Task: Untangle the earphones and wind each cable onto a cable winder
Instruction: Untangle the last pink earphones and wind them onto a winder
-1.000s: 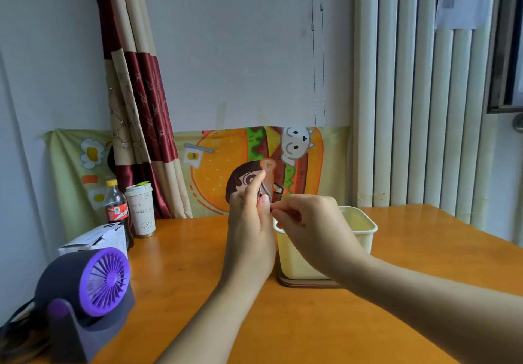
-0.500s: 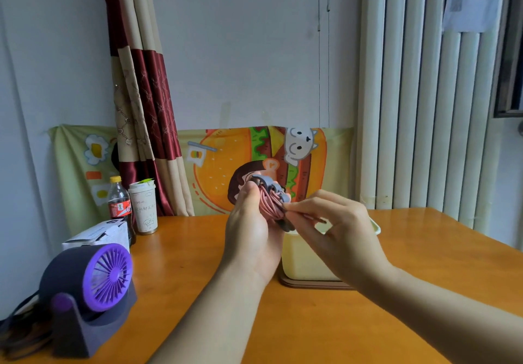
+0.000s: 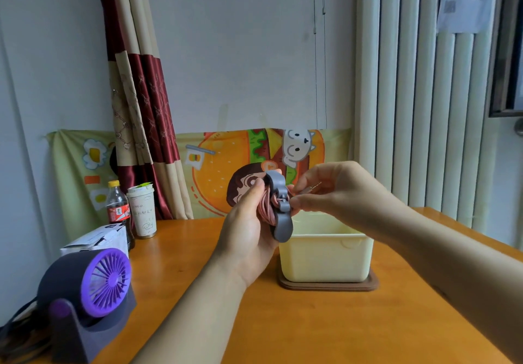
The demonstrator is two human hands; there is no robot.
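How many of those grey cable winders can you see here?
1. The grey plastic cable winder, wound with pink earphone cable, is held in the left hand above the orange wooden table. Others may lie hidden inside the pale yellow plastic tub.

The orange wooden table carries a purple fan at near left, a white box just behind it, a cola bottle beside a paper cup, and a brown base bearing a yellow tub.

Handwriting on the paper cup and the red label on the bottle, left of frame, are too blurred to read.
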